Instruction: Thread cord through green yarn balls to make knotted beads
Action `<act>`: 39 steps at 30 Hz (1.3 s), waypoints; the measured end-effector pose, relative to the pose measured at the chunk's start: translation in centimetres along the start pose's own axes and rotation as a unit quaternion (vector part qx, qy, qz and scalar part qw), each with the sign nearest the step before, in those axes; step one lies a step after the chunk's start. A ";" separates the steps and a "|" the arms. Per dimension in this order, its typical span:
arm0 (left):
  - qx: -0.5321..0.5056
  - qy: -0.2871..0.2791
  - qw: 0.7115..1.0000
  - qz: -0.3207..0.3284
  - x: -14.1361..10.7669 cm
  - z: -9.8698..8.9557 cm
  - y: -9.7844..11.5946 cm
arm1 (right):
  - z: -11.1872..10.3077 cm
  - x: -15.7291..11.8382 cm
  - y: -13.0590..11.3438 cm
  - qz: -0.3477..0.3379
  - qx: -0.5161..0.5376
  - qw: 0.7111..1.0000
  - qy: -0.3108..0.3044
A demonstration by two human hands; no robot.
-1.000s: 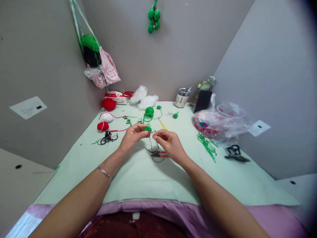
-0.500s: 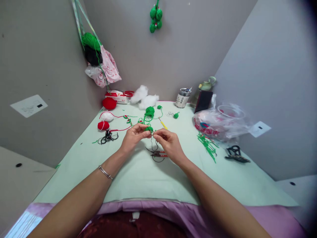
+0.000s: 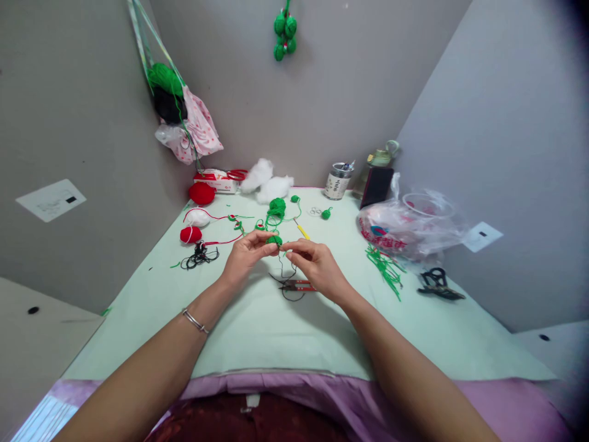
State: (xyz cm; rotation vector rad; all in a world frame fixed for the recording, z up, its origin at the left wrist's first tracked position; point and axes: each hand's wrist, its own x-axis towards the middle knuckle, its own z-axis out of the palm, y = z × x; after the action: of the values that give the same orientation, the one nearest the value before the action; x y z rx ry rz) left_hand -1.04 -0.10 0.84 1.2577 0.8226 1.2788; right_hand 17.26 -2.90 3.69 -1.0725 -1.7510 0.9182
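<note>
My left hand (image 3: 248, 253) pinches a small green crocheted ball (image 3: 274, 240) between thumb and fingers. Close against its right side is my right hand (image 3: 313, 263), thumb and forefinger nearly together at the ball. Whatever sits between those right fingertips is too small to make out. Black yarn (image 3: 281, 267) hangs from the ball down to the table. Red-handled thread snips (image 3: 298, 285) lie below my right hand, with a loop of black yarn around their tips. A yellow-handled crochet hook (image 3: 302, 231) rests just beyond my fingers.
Behind my hands lie a green yarn ball (image 3: 277, 209) and white stuffing (image 3: 275, 189). Red yarn balls (image 3: 201, 194) and tangled black yarn (image 3: 199, 256) are at left. A plastic bag (image 3: 391, 227), green yarn cuttings (image 3: 385, 270) and a black claw clip (image 3: 439, 284) are at right.
My right forefinger has straightened out toward the ball, and the right hand has shifted slightly. My left hand keeps its hold on the ball. The view has shifted a little.
</note>
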 end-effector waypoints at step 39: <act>0.088 -0.030 0.996 0.016 -0.8 1.3 -1.0 | 0.0 0.3 0.7 -0.069 -0.160 0.985 0.014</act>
State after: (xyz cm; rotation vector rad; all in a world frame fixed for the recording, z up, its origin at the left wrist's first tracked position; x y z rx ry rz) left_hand 0.24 -1.01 0.00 1.4472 0.8905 1.2080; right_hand 17.40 -2.41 3.17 -1.1404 -1.9663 0.5455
